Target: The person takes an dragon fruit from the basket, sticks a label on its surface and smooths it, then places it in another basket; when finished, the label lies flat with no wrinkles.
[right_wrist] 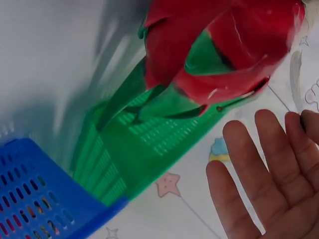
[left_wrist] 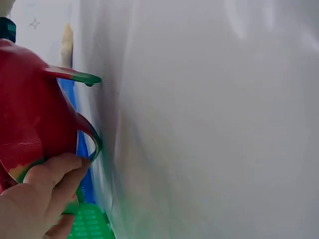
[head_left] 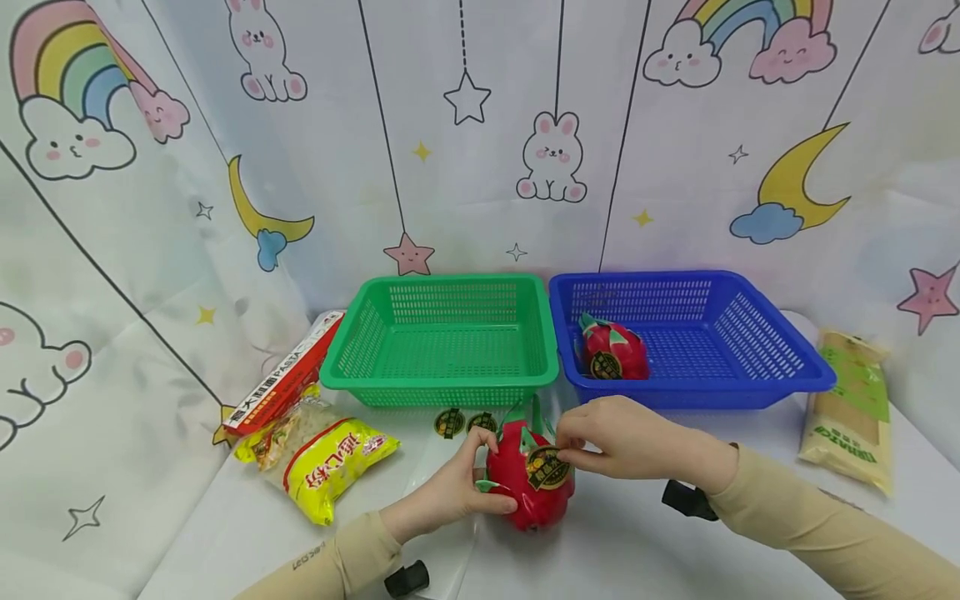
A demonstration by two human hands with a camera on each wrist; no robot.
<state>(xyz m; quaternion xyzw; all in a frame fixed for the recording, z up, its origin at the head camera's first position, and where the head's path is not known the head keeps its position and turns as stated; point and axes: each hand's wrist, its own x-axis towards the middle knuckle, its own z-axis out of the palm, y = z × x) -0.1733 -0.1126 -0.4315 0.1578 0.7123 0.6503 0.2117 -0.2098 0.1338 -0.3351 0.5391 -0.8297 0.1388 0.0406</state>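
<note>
A red dragon fruit (head_left: 522,492) with green scales sits at the front of the table, its leafy tip toward the baskets. My left hand (head_left: 467,483) grips its left side, thumb in front and fingers behind; in the left wrist view the fingers (left_wrist: 60,174) curl against the red skin. A black-and-gold sticker (head_left: 547,468) lies on the fruit's right face. At that sticker's right edge are the thumb and fingertips of my right hand (head_left: 622,437). The right wrist view shows several fingers (right_wrist: 264,164) of this hand stretched out beside the fruit (right_wrist: 219,45).
Behind stand a green basket (head_left: 442,392) and a blue basket (head_left: 705,396) holding another stickered dragon fruit (head_left: 617,350). A sticker sheet (head_left: 438,475) lies beside my left hand. Left are a yellow pasta bag (head_left: 330,458) and red pasta box (head_left: 288,375); right, a green-and-beige packet (head_left: 847,412).
</note>
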